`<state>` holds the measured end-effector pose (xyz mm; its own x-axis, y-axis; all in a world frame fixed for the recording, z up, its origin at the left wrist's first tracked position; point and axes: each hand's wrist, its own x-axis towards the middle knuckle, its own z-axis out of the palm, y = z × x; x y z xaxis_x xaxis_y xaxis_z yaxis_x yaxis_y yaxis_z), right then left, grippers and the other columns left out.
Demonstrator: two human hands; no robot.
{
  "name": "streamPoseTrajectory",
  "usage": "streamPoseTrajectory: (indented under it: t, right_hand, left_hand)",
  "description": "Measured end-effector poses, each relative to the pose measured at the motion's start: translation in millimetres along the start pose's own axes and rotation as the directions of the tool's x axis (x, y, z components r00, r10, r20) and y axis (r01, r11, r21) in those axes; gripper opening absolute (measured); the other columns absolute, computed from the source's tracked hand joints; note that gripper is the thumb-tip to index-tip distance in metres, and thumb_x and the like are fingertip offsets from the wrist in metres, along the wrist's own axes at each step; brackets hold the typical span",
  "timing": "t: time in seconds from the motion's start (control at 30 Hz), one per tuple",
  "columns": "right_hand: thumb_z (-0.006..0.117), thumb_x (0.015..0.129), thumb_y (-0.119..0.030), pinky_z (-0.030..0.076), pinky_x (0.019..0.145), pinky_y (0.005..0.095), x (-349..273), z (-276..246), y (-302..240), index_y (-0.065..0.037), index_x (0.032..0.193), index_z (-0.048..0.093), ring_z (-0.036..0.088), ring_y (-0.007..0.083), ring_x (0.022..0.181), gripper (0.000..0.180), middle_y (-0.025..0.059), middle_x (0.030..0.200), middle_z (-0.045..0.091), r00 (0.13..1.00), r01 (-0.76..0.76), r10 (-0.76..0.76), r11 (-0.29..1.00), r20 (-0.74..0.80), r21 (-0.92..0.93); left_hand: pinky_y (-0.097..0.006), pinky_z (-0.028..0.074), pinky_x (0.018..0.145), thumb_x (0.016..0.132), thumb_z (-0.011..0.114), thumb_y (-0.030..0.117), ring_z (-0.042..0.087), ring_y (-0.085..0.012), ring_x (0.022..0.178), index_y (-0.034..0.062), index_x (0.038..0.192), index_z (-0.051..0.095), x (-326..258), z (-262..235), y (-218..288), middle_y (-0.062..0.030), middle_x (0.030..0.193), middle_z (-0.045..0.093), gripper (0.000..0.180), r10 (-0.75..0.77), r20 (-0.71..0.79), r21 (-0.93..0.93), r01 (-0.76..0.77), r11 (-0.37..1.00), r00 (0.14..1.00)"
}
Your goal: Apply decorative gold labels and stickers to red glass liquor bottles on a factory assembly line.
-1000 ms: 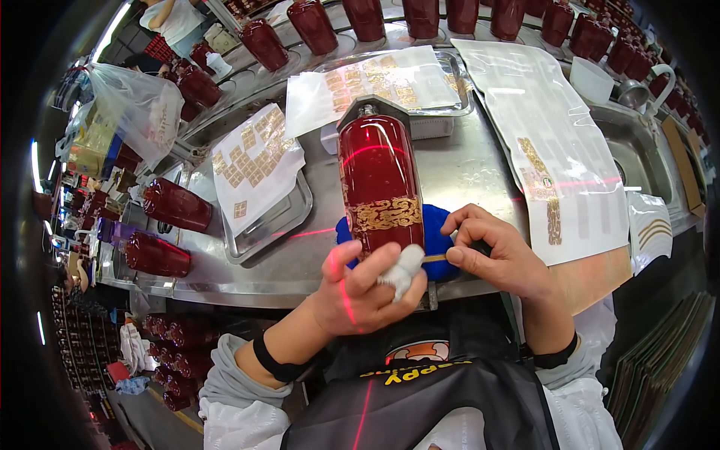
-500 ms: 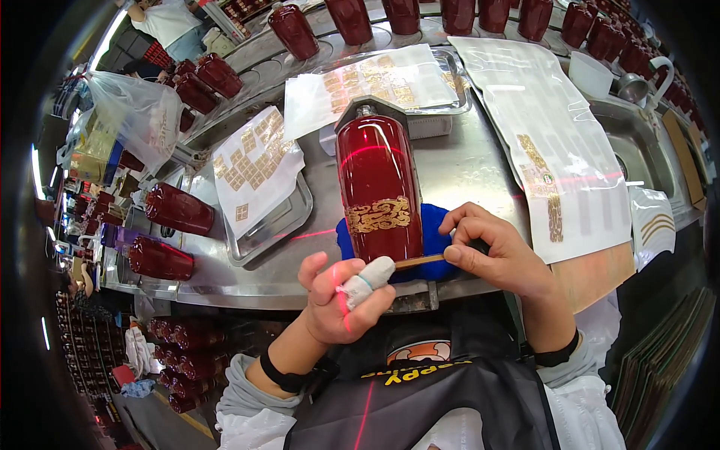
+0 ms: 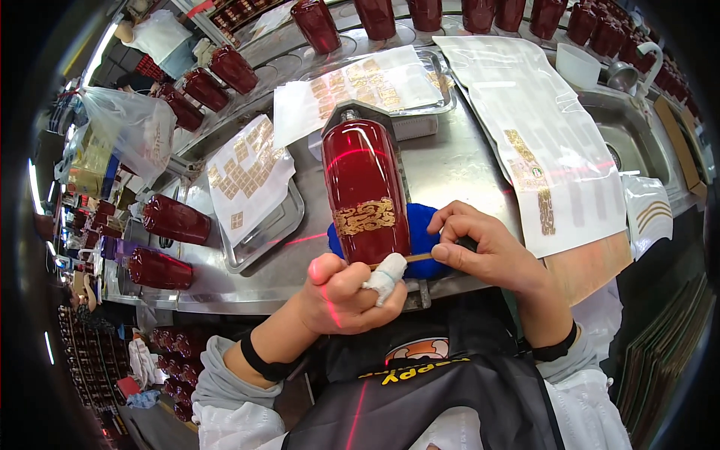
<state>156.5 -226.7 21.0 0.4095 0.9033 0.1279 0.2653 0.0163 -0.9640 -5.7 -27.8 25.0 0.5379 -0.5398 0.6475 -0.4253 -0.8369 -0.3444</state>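
A dark red glass bottle (image 3: 364, 169) with a gold scroll-pattern band (image 3: 365, 217) lies in front of me, its base toward me and its neck in a dark angular holder (image 3: 379, 118). A blue cloth (image 3: 424, 236) is under its lower end. A thin gold strip (image 3: 418, 258) stretches across the bottle's base. My right hand (image 3: 484, 251) pinches its right end between thumb and finger; something dark shows beneath that hand. My left hand (image 3: 349, 294), one digit wrapped in white, is closed at the strip's left end, close against the base.
Sheets of gold decals (image 3: 251, 172) lie on metal trays to the left and behind the bottle. A long white sheet (image 3: 529, 127) with gold pieces is at right, beside a sink (image 3: 630, 139). Red bottles (image 3: 176, 219) stand or lie at left, and several line the far track.
My left hand has moved slightly right and down, bringing the strip against the bottle's base. The strip's left end now reaches farther along the base. The whole view has shifted a little.
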Motion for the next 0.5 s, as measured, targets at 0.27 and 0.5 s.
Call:
streamPoseTrajectory:
  t: [0.27, 0.5]
  right_hand:
    - [0.068, 0.089, -0.019, 0.04, 0.081, 0.0272, 1.5, 0.3, 2.2, -0.003, 0.08, 0.057, 0.048, 0.0126, 0.09, 0.021, 0.0073, 0.105, 0.054, 1.0, 0.007, -0.007, 1.0, 0.001, 0.02]
    - [0.068, 0.089, -0.019, 0.04, 0.083, 0.027, 1.2, 1.3, 0.0, -0.003, 0.08, 0.057, 0.049, 0.0127, 0.091, 0.021, 0.0073, 0.105, 0.054, 1.0, -0.018, 0.018, 1.0, -0.007, 0.025]
  left_hand:
    - [-0.035, 0.036, 0.076, 0.063, 0.067, 0.015, 0.044, -0.0181, 0.09, 0.0264, 0.083, 0.062, -0.5, -6.8, 5.3, 0.0059, 0.107, 0.059, 0.024, -0.076, 0.065, 0.079, 0.07, 0.994, 0.995]
    - [-0.033, 0.037, 0.073, 0.059, 0.067, 0.015, 0.044, -0.018, 0.089, 0.0263, 0.074, 0.062, 1.5, 4.7, 2.9, 0.0064, 0.105, 0.057, 0.02, -0.034, 0.004, 0.123, 0.033, 0.992, 0.999]
